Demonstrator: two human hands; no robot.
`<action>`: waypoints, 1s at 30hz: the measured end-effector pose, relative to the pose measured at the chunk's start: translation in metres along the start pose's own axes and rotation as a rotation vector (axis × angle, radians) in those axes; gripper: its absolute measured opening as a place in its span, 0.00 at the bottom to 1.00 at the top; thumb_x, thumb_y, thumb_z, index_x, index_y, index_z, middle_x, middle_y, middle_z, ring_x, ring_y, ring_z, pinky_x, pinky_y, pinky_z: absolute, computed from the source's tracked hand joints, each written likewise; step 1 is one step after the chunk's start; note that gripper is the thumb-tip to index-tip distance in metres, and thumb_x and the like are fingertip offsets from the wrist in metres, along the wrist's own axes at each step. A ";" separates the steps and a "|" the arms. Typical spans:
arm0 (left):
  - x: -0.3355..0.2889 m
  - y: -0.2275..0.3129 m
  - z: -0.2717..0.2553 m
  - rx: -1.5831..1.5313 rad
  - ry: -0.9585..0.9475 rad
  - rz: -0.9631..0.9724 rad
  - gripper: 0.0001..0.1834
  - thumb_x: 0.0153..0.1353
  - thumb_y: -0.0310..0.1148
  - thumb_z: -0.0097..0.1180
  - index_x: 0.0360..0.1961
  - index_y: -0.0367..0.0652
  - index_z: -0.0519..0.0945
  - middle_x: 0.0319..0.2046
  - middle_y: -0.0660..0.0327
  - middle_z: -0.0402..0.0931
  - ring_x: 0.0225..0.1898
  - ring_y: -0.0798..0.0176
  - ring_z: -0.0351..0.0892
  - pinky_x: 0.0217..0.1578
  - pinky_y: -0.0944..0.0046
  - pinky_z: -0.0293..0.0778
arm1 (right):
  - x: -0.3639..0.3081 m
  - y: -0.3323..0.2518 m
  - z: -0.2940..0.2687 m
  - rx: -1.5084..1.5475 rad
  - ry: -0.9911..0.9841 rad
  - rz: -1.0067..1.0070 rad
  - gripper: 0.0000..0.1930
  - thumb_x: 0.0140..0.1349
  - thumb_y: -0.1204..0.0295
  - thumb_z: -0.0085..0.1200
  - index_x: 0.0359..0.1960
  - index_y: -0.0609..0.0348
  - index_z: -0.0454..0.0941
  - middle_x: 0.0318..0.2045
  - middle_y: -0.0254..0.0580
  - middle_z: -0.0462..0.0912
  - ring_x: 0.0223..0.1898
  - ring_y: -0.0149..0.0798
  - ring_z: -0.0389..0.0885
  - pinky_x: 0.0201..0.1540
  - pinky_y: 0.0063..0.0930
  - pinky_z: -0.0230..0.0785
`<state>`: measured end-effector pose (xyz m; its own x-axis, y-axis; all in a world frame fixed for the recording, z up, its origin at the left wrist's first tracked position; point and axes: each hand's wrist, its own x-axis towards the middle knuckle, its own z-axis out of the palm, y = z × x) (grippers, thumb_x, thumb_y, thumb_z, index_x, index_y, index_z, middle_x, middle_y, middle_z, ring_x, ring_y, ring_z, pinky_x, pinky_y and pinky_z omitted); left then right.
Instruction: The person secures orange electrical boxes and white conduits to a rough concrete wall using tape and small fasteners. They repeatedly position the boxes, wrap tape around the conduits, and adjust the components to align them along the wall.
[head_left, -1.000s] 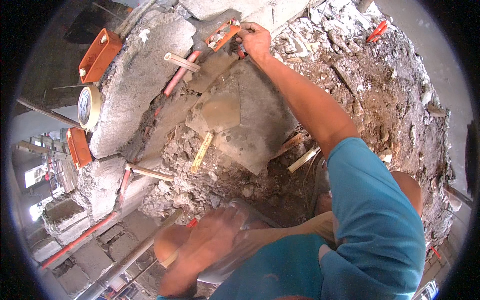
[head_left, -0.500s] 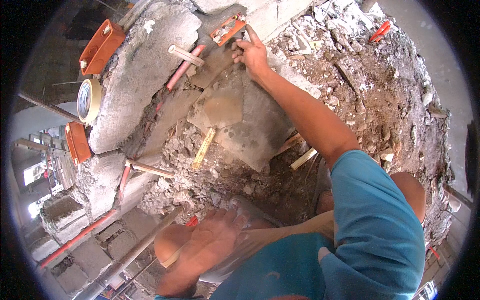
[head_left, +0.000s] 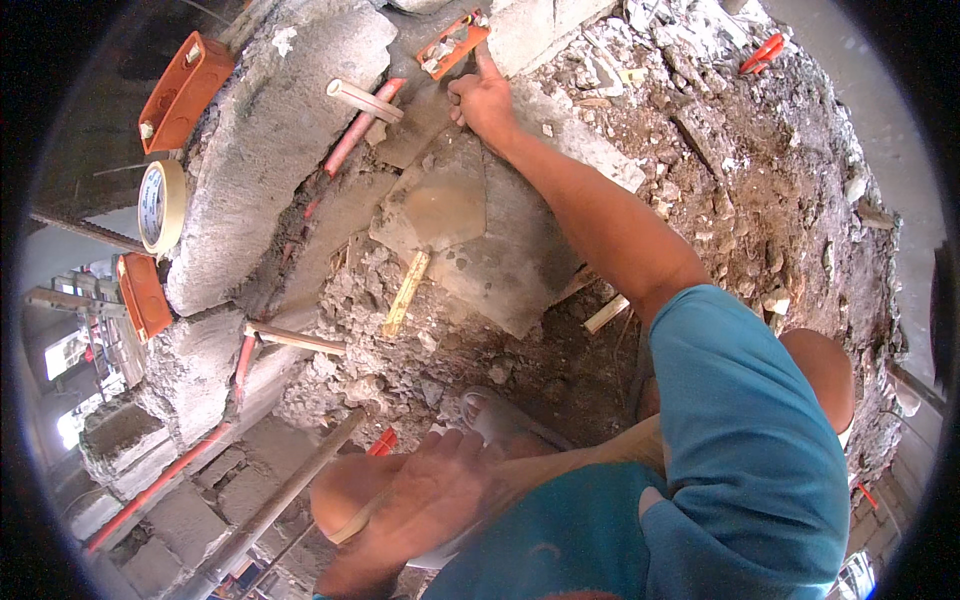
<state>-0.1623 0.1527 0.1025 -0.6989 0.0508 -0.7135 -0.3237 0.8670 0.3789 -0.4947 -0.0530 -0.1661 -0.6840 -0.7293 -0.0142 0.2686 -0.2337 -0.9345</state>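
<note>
My right hand [head_left: 483, 108] reaches to the far end of the wall. Its index finger is stretched out against the near end of an orange electrical box [head_left: 462, 52], with the other fingers loosely bent and nothing held. Crumpled pale material shows inside that box, which sits in grey mortar. My left hand [head_left: 435, 490] lies over my left knee, its fingers extended and holding nothing. Beside the box, a red conduit [head_left: 357, 140] runs along a groove, with a short cream pipe piece [head_left: 365, 101] lying across it.
On the left ledge are a large orange box [head_left: 185, 92], a masking tape roll [head_left: 174, 206] and a smaller orange box [head_left: 146, 297]. A yellow folding-rule piece [head_left: 407, 293] lies in the rubble. Red-handled pliers [head_left: 763, 52] rest far right; a long pole [head_left: 270, 500] slants at lower left.
My right index finger has stayed at the orange box while the other fingers have curled in more. The view has shifted slightly. My left hand remains on the knee.
</note>
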 end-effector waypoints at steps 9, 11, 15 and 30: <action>0.001 -0.002 0.005 0.039 0.076 0.004 0.26 0.68 0.41 0.58 0.64 0.40 0.79 0.53 0.50 0.82 0.57 0.47 0.81 0.60 0.50 0.77 | -0.006 -0.013 -0.038 0.116 0.102 0.092 0.44 0.69 0.78 0.55 0.84 0.53 0.49 0.33 0.44 0.84 0.21 0.36 0.81 0.22 0.29 0.74; -0.001 0.001 0.001 0.048 0.015 -0.021 0.25 0.68 0.41 0.57 0.62 0.41 0.80 0.53 0.51 0.82 0.57 0.47 0.81 0.60 0.50 0.77 | -0.011 -0.012 -0.042 0.148 -0.021 0.167 0.44 0.70 0.77 0.53 0.86 0.46 0.46 0.35 0.43 0.84 0.23 0.36 0.81 0.26 0.32 0.75; -0.004 0.002 0.000 -0.027 -0.012 -0.032 0.20 0.69 0.38 0.56 0.58 0.41 0.81 0.54 0.52 0.81 0.58 0.48 0.79 0.59 0.50 0.77 | -0.017 -0.030 -0.009 0.359 -0.056 0.214 0.44 0.71 0.77 0.50 0.86 0.39 0.46 0.33 0.40 0.82 0.28 0.38 0.80 0.33 0.38 0.78; 0.003 -0.008 0.021 0.074 0.139 0.079 0.14 0.65 0.36 0.59 0.47 0.38 0.82 0.43 0.52 0.81 0.49 0.52 0.83 0.49 0.52 0.77 | 0.007 -0.020 0.001 -0.271 0.005 -0.114 0.26 0.60 0.78 0.63 0.58 0.71 0.65 0.25 0.43 0.84 0.20 0.40 0.82 0.23 0.36 0.76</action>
<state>-0.1485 0.1566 0.0850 -0.8034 0.0561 -0.5928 -0.2195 0.8975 0.3824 -0.5042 -0.0542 -0.1471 -0.7031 -0.7047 0.0953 -0.0005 -0.1335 -0.9911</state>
